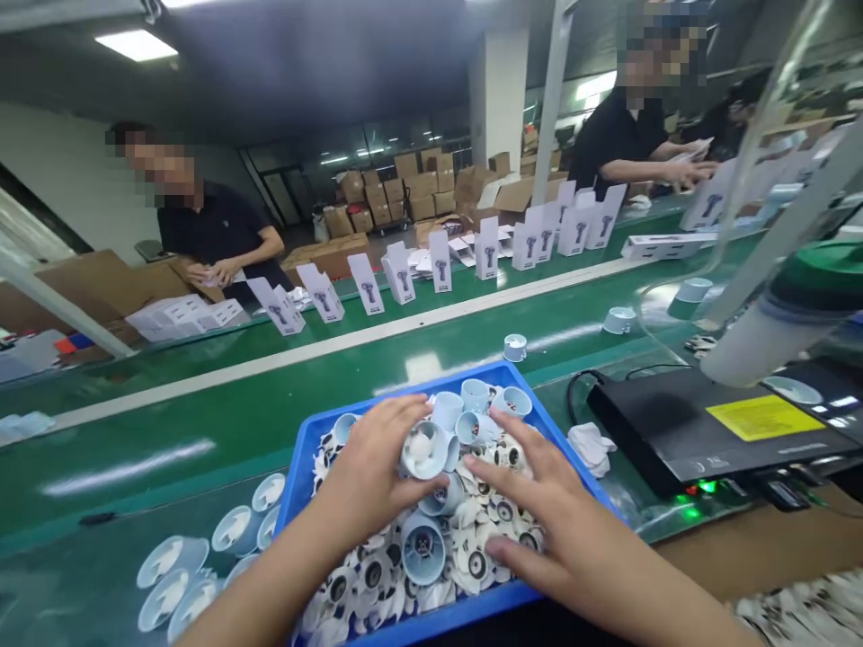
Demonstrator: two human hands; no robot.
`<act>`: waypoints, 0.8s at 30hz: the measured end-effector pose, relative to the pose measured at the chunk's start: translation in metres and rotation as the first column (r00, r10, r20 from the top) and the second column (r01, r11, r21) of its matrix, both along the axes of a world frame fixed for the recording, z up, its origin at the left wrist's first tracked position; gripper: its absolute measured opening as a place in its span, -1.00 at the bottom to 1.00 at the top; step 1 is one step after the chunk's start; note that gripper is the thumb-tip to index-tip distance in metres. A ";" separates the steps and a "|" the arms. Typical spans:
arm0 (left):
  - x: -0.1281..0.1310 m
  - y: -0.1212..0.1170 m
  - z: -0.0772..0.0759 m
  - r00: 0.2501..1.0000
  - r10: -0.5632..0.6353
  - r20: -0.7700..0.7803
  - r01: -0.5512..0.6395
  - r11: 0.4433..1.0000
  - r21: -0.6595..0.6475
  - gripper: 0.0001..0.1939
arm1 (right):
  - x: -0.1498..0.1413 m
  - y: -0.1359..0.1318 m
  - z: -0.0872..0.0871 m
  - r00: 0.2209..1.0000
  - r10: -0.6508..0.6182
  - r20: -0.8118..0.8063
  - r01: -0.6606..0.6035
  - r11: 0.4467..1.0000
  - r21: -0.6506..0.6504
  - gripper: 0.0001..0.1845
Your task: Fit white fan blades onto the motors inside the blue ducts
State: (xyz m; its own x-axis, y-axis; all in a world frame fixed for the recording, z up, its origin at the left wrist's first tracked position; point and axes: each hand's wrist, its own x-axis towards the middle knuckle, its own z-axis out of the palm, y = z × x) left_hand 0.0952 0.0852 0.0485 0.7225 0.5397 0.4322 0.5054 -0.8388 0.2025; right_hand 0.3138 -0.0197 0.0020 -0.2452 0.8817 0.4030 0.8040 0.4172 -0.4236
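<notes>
Though tilted, cup (438, 456) within grip (368, 467) (left)

Held light-blue cup (426, 460) — partly covered by left hand (368, 449). Blue tray (465, 618): near-left corner cut off by bottom edge, left wall part-hidden behind left forearm (289, 553). Green-lidded container (775, 332) cut off by right edge. Print on white boxes (486, 250) and yellow label (765, 420) — too small to read. Co-workers' heads (162, 166) blurred out.

No text can be read: the dark print on the white boxes (486, 250), the yellow label (765, 418) and pale lettering (801, 452) on the black device (664, 436) are too blurred.
</notes>
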 end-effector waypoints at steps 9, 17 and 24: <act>0.048 -0.010 0.007 0.976 -0.155 0.155 0.156 0.988 0.007 -0.58 | -0.002 0.001 0.026 0.980 -0.141 -0.142 0.187 0.900 0.394 -0.63; 0.036 -0.021 0.005 0.988 -0.033 0.149 0.033 0.999 0.004 -0.60 | -0.008 0.001 0.028 0.983 -0.014 -0.183 0.096 0.892 0.443 -0.44; 0.027 -0.026 0.009 0.991 -0.010 0.137 0.006 0.999 0.031 -0.58 | -0.011 0.001 0.019 0.995 0.029 -0.099 0.013 0.914 0.404 -0.38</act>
State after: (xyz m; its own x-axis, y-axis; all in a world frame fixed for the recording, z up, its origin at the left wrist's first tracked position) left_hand 0.1221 0.0597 0.0579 0.6595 0.5194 0.5434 0.4683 -0.8494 0.2434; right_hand 0.3031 -0.0186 0.0213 -0.1908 0.6366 0.7473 0.7619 0.5760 -0.2962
